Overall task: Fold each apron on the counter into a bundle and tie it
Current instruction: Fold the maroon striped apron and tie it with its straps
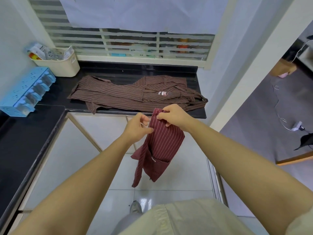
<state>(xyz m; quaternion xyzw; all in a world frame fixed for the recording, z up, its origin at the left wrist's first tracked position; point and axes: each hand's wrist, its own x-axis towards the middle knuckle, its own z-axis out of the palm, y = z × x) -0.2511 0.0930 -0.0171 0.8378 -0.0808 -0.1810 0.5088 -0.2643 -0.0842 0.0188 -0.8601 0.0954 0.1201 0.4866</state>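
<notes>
mid-frame: left hand [138, 128] and right hand [174, 117] pinch red striped apron [162, 146] top edge, held hanging off black counter [50, 92] to straighten for folding.

Hands: 2, left hand [137, 128] and right hand [176, 116].
Red striped apron [162, 141]: 1, pinched at its top by both hands.
Brown striped aprons [118, 94]: one heap by the front edge of the counter [135, 70]; number in the heap cannot be told.
Cream basket [67, 65]: 1, back left corner.
Blue rack [25, 92]: 1, left edge.
</notes>
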